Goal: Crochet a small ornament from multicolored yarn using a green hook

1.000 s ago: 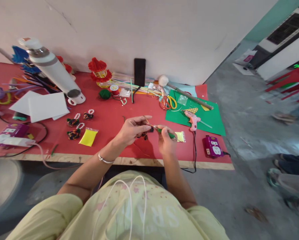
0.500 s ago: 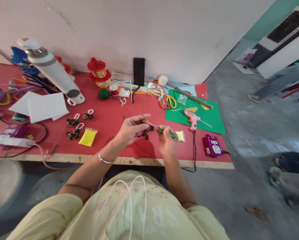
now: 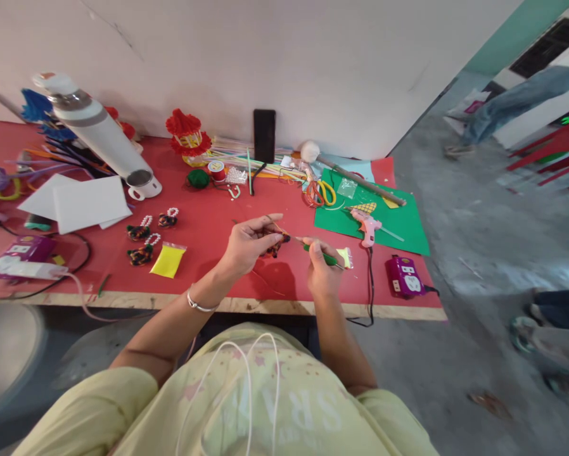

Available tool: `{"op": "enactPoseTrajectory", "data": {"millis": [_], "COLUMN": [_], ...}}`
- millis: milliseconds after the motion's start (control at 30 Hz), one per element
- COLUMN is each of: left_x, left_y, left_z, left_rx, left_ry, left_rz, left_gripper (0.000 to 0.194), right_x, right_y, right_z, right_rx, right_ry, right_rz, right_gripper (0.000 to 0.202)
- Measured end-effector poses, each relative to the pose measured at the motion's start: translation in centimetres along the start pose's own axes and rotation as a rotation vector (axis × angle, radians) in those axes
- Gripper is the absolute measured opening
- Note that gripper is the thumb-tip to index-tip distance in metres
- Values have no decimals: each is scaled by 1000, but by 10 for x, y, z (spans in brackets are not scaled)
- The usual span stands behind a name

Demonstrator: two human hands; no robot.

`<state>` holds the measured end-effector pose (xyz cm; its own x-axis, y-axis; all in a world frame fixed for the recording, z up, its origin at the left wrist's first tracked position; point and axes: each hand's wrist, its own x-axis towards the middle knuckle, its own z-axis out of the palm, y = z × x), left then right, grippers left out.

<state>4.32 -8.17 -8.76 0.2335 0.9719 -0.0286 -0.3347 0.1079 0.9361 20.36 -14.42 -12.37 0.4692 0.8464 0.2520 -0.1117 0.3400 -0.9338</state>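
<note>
My left hand (image 3: 251,244) is closed on a small dark crochet piece (image 3: 274,247), mottled with orange and red; the fingers hide part of it. A thin strand of yarn runs over the raised index finger. In my right hand (image 3: 323,269) is a crochet hook (image 3: 326,255) with a green handle. Its thin tip points left at the piece, close to its edge; whether they touch I cannot tell. To the left on the red table (image 3: 208,240) lie similar dark crochet pieces with white bead loops (image 3: 140,254), beside a yellow packet (image 3: 168,260).
A pink glue gun (image 3: 367,227) and orange-and-yellow scissors (image 3: 323,194) lie on green paper (image 3: 410,221) at right, near a purple power socket box (image 3: 405,277). Behind stand a phone (image 3: 264,136), a white mug (image 3: 143,184) and a tall white flask (image 3: 92,130). Another person's leg (image 3: 517,104) shows far right.
My right hand has moved slightly right, drawing the hook back from the crochet piece. The left hand tilts the piece a little. At far right, a person's leg has shifted.
</note>
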Motion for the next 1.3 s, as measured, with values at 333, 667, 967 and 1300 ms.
{"op": "enactPoseTrajectory", "data": {"millis": [333, 667, 967, 1300], "left_x": [0, 1, 2, 2], "left_y": [1, 0, 0, -1], "left_z": [1, 3, 0, 0], "left_rx": [-66, -88, -176, -310], "left_ry": [-16, 42, -2, -41], "left_rz": [-45, -36, -76, -114], "left_gripper": [49, 44, 43, 39], "right_x": [0, -4, -5, -5], "right_y": [5, -11, -8, -9], "right_z": [-1, 2, 3, 4], "right_rx": [-6, -295, -314, -273], "right_ry": [-30, -83, -96, -93], "right_rz": [-99, -351, -406, -376], "right_gripper": [14, 16, 16, 17]}}
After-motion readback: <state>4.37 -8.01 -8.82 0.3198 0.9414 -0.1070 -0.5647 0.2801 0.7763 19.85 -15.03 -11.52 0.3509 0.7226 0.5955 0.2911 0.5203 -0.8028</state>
